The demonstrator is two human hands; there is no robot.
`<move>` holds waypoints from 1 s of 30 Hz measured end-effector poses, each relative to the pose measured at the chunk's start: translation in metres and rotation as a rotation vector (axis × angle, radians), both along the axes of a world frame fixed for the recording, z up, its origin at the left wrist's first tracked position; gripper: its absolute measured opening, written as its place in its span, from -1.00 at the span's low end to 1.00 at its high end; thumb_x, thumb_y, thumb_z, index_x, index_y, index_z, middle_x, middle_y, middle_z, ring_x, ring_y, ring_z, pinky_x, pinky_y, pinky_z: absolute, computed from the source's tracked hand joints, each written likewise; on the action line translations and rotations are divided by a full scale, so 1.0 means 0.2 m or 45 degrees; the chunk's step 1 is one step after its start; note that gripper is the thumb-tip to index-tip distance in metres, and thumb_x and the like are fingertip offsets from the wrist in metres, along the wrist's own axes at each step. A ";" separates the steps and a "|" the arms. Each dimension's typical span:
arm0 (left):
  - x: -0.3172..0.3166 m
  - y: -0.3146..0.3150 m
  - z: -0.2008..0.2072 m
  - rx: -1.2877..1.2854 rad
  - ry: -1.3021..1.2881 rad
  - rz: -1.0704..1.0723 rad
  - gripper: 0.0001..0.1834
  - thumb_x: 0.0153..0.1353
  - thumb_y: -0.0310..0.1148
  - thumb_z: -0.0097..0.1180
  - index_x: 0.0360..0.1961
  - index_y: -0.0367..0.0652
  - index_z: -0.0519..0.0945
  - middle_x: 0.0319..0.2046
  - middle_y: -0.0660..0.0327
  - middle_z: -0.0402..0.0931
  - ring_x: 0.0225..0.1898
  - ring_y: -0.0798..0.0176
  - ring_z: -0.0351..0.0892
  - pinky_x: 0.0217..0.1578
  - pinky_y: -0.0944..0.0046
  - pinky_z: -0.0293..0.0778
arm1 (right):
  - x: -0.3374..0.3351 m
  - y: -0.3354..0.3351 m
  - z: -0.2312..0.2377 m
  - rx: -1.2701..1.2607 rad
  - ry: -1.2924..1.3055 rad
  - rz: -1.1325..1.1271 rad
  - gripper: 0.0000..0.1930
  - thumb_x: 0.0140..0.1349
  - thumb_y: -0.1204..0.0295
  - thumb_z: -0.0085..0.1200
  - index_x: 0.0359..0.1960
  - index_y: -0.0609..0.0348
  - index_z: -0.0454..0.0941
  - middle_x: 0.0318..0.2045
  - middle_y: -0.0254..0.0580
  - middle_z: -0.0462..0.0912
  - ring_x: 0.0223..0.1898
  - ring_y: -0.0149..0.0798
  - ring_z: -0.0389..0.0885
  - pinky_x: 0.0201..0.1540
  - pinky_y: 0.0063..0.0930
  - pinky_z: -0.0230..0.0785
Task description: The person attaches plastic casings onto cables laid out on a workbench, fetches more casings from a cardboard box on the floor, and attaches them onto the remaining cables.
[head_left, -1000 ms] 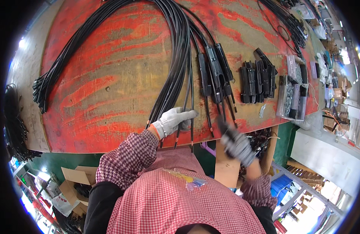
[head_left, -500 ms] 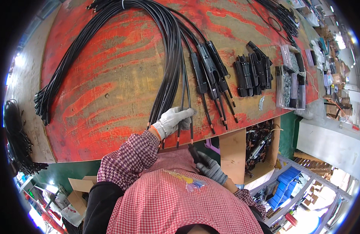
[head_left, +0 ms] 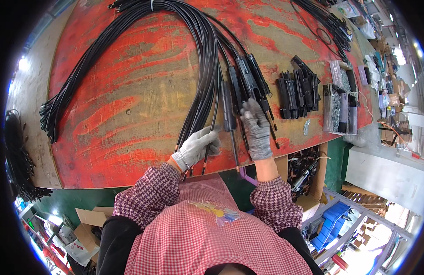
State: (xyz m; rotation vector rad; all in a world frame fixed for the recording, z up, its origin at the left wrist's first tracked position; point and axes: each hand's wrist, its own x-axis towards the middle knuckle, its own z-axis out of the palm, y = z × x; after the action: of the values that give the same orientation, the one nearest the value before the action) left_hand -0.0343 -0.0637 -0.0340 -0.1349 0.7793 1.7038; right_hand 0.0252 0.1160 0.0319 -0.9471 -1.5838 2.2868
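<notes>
My left hand point(head_left: 199, 147), in a pale work glove, is closed around a black cable point(head_left: 216, 110) near its copper-coloured end, close to the table's front edge. My right hand point(head_left: 257, 130), in a grey striped glove, has its fingers stretched out over the table, nearest to cables fitted with long black plastic housings point(head_left: 245, 73). Just left of it, a slightly blurred black housing point(head_left: 228, 107) sits on another cable, whose bare tip hangs past the edge. The thick cable bundle point(head_left: 200, 59) arches behind my left hand.
Loose black plastic housings point(head_left: 298, 89) lie in a group on the right. Beyond them stand clear boxes of small metal parts point(head_left: 340, 103). An open cardboard box point(head_left: 316, 183) with dark parts stands below the table edge. More black cables point(head_left: 21, 160) hang at far left.
My right hand has risen from below the table edge, where it held a black housing, to above the table. A housing now sits farther up that cable. My left hand stays near the cable ends.
</notes>
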 end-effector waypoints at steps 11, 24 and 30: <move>0.02 0.02 0.00 -0.041 0.129 -0.041 -0.60 0.37 -0.24 -0.05 0.14 -0.21 0.30 -0.33 0.26 0.50 -0.37 0.43 0.52 -0.29 0.32 0.52 | -0.07 -0.05 -0.26 1.463 -0.192 0.441 -0.74 0.23 0.35 -0.05 -0.09 0.11 0.55 -0.18 -0.04 0.61 -0.09 0.00 0.55 0.06 -0.19 0.35; -0.16 0.31 0.05 0.072 0.006 -0.010 -0.60 0.35 -0.36 -0.03 0.18 -0.09 0.25 -0.36 0.25 0.49 -0.41 0.43 0.50 -0.30 0.32 0.52 | 0.14 0.98 -0.29 2.025 -1.235 0.085 -0.42 0.08 0.10 0.18 0.10 0.13 0.42 -0.06 0.16 0.49 -0.02 0.13 0.47 0.10 -0.01 0.27; -0.15 0.28 0.01 0.001 0.152 -0.034 -0.46 0.35 -0.34 -0.05 0.30 -0.12 0.13 -0.32 0.24 0.52 -0.36 0.43 0.54 -0.23 0.29 0.55 | 0.13 0.96 0.00 1.272 -0.052 -0.631 -0.64 0.15 0.22 0.22 -0.17 0.20 0.44 -0.29 -0.17 0.53 -0.20 -0.25 0.52 -0.07 -0.30 0.39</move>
State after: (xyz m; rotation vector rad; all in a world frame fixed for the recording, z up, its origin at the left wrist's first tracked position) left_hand -0.0651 -0.0073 -0.0319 -0.0222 0.8651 1.6982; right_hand 0.0505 0.3085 0.0311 -0.9193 -1.8846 0.9384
